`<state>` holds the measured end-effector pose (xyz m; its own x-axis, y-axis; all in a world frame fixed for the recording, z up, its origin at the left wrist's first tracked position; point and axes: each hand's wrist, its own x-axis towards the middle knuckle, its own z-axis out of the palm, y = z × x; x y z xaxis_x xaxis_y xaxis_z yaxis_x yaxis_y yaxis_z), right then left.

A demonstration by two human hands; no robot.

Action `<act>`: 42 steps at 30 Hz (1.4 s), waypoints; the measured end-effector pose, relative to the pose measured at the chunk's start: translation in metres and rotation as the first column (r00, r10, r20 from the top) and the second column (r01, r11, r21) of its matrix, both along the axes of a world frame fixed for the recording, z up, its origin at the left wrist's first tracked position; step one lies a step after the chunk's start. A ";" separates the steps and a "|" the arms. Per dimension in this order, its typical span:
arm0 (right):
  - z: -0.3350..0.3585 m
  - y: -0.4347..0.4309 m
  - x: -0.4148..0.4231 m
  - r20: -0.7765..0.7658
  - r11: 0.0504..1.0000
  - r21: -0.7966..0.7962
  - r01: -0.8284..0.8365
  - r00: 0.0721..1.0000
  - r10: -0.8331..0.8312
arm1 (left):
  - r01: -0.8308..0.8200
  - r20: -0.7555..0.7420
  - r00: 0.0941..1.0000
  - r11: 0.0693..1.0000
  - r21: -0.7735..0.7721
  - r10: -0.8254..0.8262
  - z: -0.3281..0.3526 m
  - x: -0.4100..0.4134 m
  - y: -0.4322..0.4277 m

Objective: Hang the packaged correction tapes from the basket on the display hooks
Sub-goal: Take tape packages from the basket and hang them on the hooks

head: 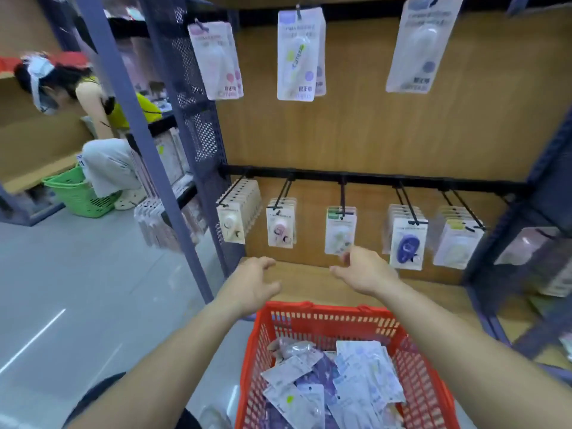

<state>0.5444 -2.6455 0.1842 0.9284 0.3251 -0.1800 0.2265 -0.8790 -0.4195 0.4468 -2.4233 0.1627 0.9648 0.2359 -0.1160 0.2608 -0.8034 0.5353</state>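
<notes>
- Upper middle package (298, 54): "Campus" runs lengthwise in green letters along the white tape body. Three characters, seemingly "修正用", sit at the lower right corner of the card.
- Upper left package (216, 60): the same three characters low on the card, with a faint, barely legible "Campus" beneath them.
- Upper right package (421, 44): the three characters again near the bottom; the print at the top is blurred.
- Lower-hook packages (340, 233) and basket packs (365, 366): print too small to read.

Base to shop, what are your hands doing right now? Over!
Left hand and right hand open, empty, above the red basket, near the lower hooks. Correction tape packs lie in the basket. Nothing blocks the hooks.
</notes>
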 end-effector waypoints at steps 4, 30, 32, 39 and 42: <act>-0.076 -0.035 -0.018 -0.137 0.994 -0.101 -0.033 0.990 0.019 | 0.037 -0.137 0.990 0.999 -0.020 -0.040 -0.074 -0.012 -0.034; -0.370 -0.110 -0.041 -0.672 0.978 0.060 0.200 0.733 -0.109 | 0.094 -0.452 0.875 0.976 -0.198 -0.175 -0.339 0.011 -0.106; -0.374 -0.109 -0.042 -0.673 0.978 0.069 0.199 0.733 -0.102 | 0.081 -0.427 0.891 0.979 -0.188 -0.155 -0.346 0.008 -0.107; -0.372 -0.103 -0.041 -0.580 0.970 0.095 0.225 0.804 -0.130 | 0.116 -0.387 0.910 0.987 -0.113 -0.151 -0.356 0.005 -0.112; -0.369 -0.105 -0.041 -0.619 0.991 0.056 0.118 0.783 -0.058 | 0.111 -0.393 0.907 0.987 -0.118 -0.149 -0.356 0.007 -0.111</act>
